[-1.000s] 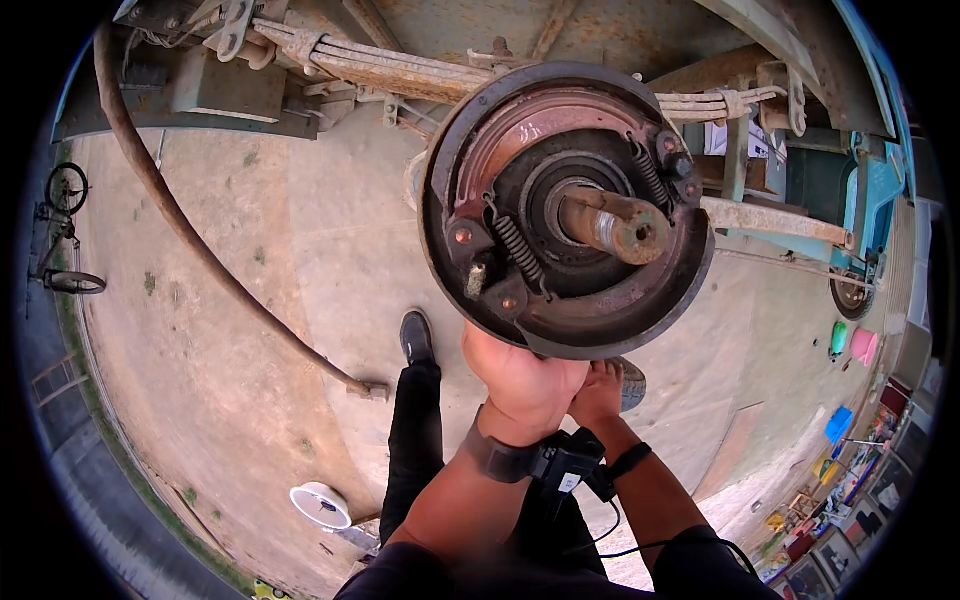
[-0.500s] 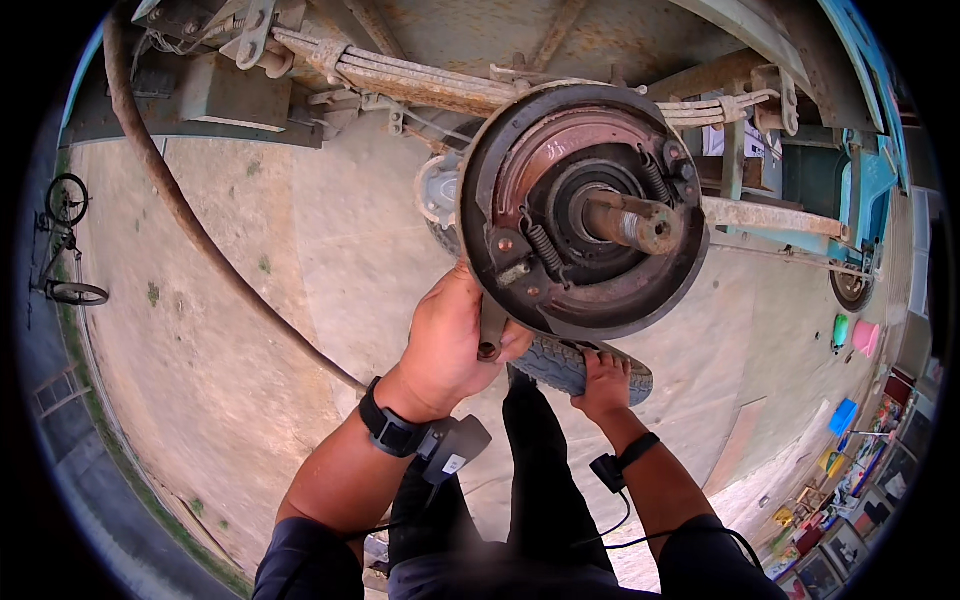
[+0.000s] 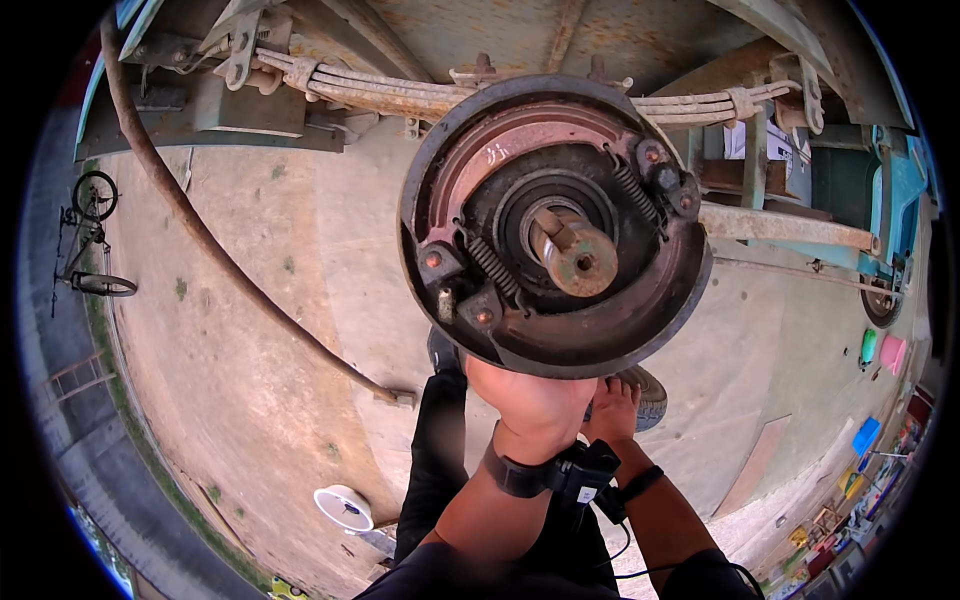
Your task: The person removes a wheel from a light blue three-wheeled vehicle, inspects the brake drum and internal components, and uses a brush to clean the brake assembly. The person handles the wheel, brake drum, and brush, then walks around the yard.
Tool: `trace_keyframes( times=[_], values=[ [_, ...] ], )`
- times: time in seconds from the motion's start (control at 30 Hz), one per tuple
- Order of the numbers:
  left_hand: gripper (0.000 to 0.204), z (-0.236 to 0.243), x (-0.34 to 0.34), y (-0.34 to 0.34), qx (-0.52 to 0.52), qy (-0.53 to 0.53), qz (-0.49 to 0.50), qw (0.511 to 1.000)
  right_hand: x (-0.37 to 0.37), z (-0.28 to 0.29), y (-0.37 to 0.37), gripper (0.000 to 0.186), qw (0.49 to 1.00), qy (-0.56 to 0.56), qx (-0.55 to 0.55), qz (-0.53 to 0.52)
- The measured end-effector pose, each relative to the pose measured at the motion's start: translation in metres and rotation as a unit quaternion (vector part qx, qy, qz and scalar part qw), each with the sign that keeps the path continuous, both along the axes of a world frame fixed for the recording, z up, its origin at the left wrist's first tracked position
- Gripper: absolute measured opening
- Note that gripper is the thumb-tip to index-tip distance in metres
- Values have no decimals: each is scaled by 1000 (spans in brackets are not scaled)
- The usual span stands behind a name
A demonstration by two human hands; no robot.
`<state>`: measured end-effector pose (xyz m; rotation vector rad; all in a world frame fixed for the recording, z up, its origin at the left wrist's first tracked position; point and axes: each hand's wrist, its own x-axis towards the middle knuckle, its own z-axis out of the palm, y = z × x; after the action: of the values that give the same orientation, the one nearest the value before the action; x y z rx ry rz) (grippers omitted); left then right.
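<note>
Pale ground (image 3: 380, 270) spreads beneath you. The brake assembly (image 3: 556, 225) stands before the leaf spring (image 3: 385, 95), blocking sight of your left hand (image 3: 530, 405)'s fingers; you cannot tell its grip. Your right hand (image 3: 612, 408) rests against the tyre (image 3: 653, 400), grip unclear. Leftward lie a wooden handle (image 3: 218, 257), white basin (image 3: 330, 508) and bicycle (image 3: 92, 238).

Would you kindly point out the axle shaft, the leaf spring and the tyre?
Axle shaft (image 3: 580, 246): head view, on its end face.
Leaf spring (image 3: 385, 92): head view, on its left part.
Tyre (image 3: 653, 399): head view, on its right side.
</note>
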<state>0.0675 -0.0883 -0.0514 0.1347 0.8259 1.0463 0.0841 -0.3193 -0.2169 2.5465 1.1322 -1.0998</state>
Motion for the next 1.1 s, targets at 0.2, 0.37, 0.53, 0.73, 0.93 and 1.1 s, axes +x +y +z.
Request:
trace_keyframes(
  times=[0.2,0.37,0.53,0.73,0.93,1.1],
  values=[
    [41,4,1,5,43,-56,39,997,6,2,7,98,999,12,-30,16],
    [38,2,-8,9,30,-62,-5,998,7,3,5,100,999,1,-34,27],
    [33,9,-28,20,24,41,-136,990,3,5,2,100,999,1,-42,18],
    [34,25,-82,79,-42,14,-334,941,-3,7,2,101,999,-4,-50,16],
    [32,51,-82,106,-20,155,-458,875,-5,4,0,101,998,-15,-58,18],
    [39,48,-84,71,-25,79,-327,941,-7,6,1,99,999,-13,-47,7]
  ],
)
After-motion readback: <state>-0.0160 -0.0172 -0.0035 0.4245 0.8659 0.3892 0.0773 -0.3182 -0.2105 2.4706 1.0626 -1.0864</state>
